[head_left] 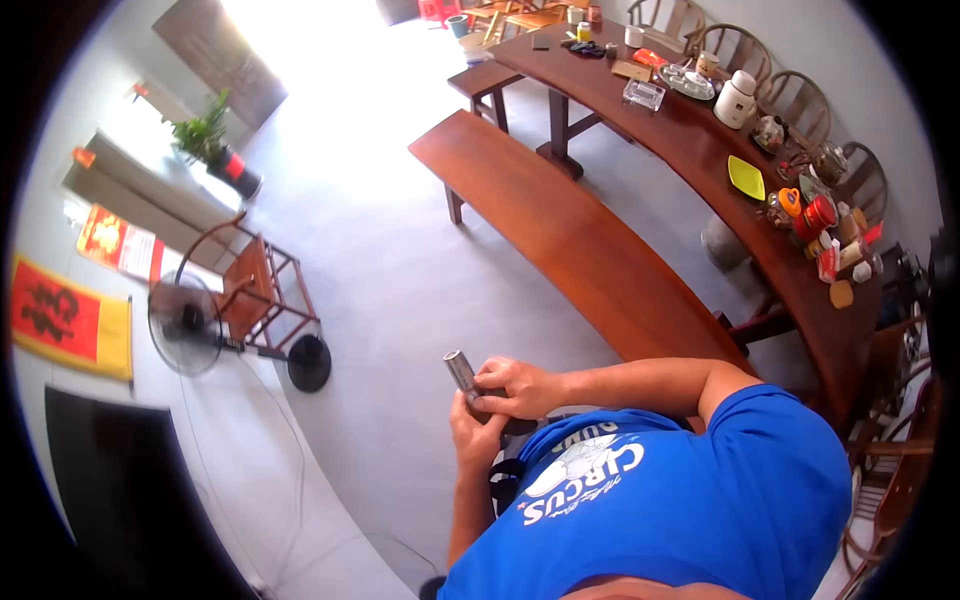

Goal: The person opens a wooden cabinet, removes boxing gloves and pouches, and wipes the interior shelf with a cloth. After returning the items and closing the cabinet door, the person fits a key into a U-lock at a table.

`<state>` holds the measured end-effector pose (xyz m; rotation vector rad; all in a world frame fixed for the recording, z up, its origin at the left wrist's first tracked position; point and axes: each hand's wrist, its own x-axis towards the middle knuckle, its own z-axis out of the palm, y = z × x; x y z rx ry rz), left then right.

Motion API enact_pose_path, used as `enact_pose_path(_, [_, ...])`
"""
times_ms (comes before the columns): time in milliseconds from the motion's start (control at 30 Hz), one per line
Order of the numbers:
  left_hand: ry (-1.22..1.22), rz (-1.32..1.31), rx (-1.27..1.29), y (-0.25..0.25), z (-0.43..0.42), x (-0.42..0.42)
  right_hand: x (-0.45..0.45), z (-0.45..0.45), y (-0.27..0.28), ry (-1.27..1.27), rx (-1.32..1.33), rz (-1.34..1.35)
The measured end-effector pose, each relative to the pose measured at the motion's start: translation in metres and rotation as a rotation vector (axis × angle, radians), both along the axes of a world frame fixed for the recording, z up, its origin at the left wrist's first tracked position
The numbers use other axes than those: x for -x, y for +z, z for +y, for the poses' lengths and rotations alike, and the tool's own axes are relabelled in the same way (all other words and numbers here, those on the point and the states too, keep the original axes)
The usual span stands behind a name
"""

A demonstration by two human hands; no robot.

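A short silvery metal cylinder [459,370] with an open-looking round end points up and to the left, out of my two hands. My right hand [520,388] comes in from the right, its fingers wrapped round the cylinder's lower part. Just below, my left hand [474,432] is closed around the bottom end, with its thumb raised against it. The two hands touch. The cylinder's lower end is hidden by the fingers.
A long brown bench [550,230] stands ahead. Behind it, a curved dark table [690,150] bears jars, a white flask [735,100] and a yellow-green tray [746,178]. A floor fan [187,318] and wooden chair [250,290] stand at the left.
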<state>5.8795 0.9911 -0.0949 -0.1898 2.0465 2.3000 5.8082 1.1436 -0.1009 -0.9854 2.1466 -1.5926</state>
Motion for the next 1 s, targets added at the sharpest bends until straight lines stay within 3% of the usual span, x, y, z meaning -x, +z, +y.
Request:
enact_pose_path(167, [-0.022,-0.055,0.003,0.022,-0.07,0.098,0.092,-0.044,0.012,-0.07,-0.041,0.049])
enact_pose_path(300, [0.016,-0.032,0.049,0.018,-0.116,0.172,0.159,-0.038,0.017,-0.258,-0.05,-0.123])
enact_pose_path(467, [0.04,-0.019,0.108,0.006,-0.165,0.278,0.252,-0.017,-0.039,-0.347,-0.172,-0.122])
enact_pose_path(667, [0.061,-0.144,0.193,0.007,-0.219,0.408,0.399,-0.037,-0.049,-0.479,-0.291,-0.223])
enact_pose_path(733, [0.042,-0.131,0.287,0.023,-0.238,0.461,0.464,-0.06,-0.042,-0.428,-0.264,-0.183])
enact_pose_path(767, [0.058,-0.124,0.153,0.026,-0.246,0.482,0.495,-0.076,-0.039,-0.406,-0.246,-0.165])
enact_pose_path(900, [0.141,-0.139,0.276,0.042,-0.285,0.562,0.62,-0.145,-0.029,-0.212,-0.297,0.039])
enact_pose_path(1000, [0.212,-0.102,0.178,0.049,-0.305,0.618,0.695,-0.195,-0.014,-0.094,-0.292,0.115])
